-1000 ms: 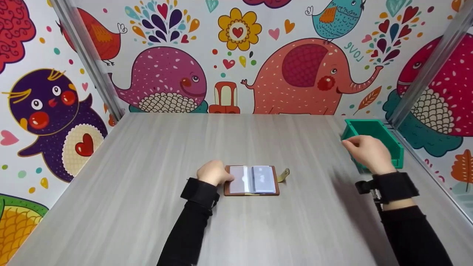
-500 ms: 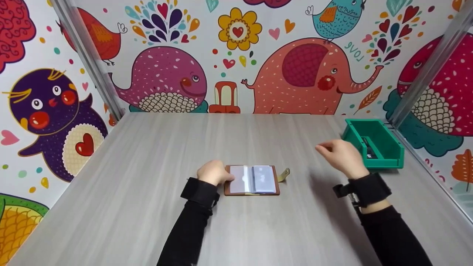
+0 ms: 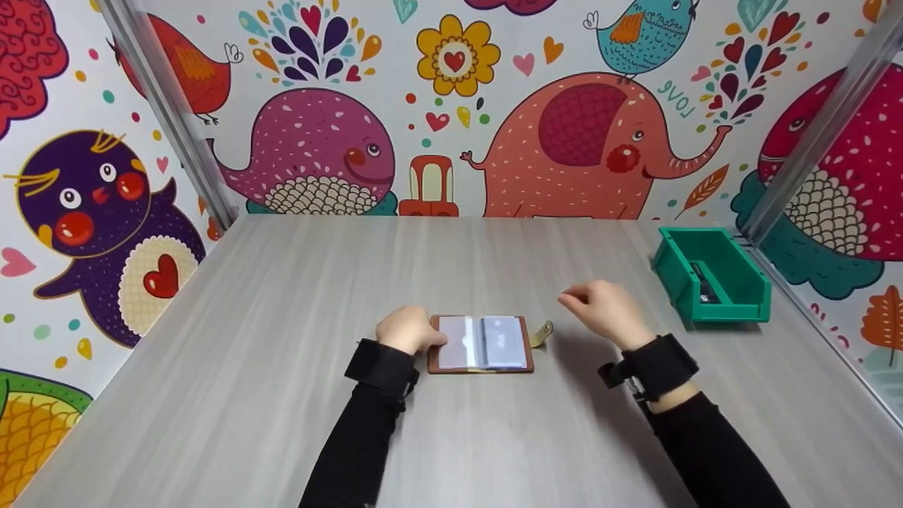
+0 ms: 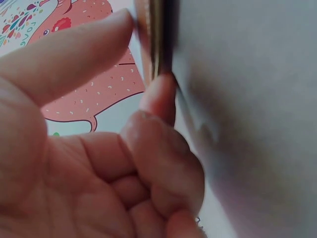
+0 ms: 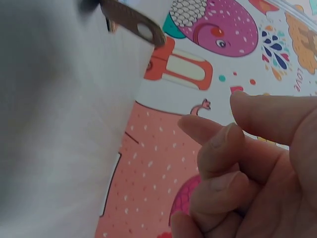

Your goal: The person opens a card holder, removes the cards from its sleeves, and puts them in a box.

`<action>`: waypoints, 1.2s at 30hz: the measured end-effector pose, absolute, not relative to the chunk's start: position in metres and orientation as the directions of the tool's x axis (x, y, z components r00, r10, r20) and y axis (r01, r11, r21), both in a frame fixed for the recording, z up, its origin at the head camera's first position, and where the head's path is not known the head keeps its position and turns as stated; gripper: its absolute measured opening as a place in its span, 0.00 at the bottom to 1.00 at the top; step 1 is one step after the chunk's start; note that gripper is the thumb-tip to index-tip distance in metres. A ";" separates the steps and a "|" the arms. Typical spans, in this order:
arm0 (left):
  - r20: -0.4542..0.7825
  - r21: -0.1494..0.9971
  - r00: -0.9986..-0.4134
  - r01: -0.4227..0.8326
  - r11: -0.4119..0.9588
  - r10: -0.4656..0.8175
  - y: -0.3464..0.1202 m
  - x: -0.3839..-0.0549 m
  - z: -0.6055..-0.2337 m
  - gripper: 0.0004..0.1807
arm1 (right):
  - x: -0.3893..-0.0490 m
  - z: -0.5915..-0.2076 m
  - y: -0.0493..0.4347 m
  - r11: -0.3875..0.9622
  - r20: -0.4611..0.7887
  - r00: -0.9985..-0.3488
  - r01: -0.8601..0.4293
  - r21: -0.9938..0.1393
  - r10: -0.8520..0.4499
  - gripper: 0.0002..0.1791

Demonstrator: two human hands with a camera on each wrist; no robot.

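Near the middle of the wood-grained desk (image 3: 296, 282), a rectangular brown-edged card holder (image 3: 504, 342) with glossy clear sleeves is spread flat, its nine-o'clock edge pinched by the left hand (image 3: 405, 330). At three o'clock its tan strap (image 3: 542, 334) is curled up. Toward two o'clock, the right hand (image 3: 608, 310) is held loosely bent, thumb and forefinger apart; beyond it a smooth green bin (image 3: 730, 312) is placed.
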State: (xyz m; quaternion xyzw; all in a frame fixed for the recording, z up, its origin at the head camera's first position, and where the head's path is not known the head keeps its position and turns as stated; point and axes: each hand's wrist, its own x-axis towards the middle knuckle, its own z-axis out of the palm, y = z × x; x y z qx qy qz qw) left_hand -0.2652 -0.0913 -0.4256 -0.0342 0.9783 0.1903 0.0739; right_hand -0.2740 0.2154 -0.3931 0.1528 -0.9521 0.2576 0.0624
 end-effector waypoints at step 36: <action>-0.161 0.374 -0.986 -0.101 0.922 -0.043 -0.091 -0.265 -0.426 0.15 | -0.281 -0.425 0.155 0.847 0.191 -0.915 -0.401 -0.349 -0.354 0.06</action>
